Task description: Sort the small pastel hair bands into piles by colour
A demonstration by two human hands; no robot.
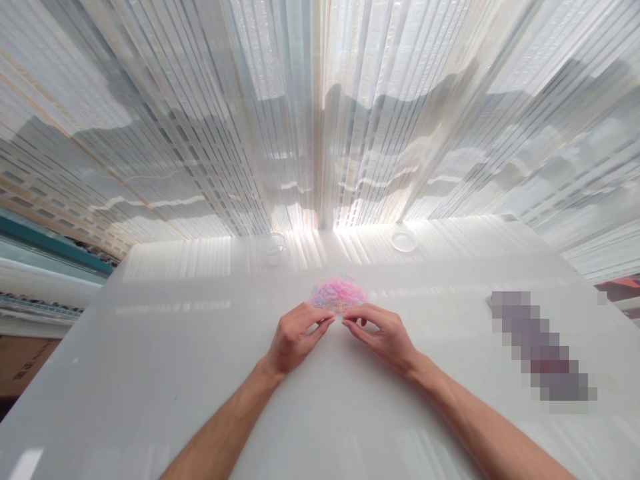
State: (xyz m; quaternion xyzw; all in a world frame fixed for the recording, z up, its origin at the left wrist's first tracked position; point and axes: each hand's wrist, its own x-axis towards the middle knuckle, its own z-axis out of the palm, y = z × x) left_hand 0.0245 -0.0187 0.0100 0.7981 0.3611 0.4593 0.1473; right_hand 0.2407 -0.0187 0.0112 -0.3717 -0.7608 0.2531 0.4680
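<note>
On the white table lies a small pile of thin pink, blue and pale shreds or strands (339, 291); their exact kind is too fine to make out. My left hand (299, 335) is at the pile's near left edge, thumb and forefinger closed in a pinch. Opposite it, my right hand (383, 335) pinches in the same way at the near right edge. The fingertips of both hands almost meet. Whatever sits between them is too small to name.
The white table (200, 373) has two round clear dishes or rings, one at the back left (275, 245) and another at the back right (403, 242). A pixelated dark object (543, 353) lies to the right. Sheer striped curtains (320, 120) hang behind; a cardboard box (25, 363) stands at left.
</note>
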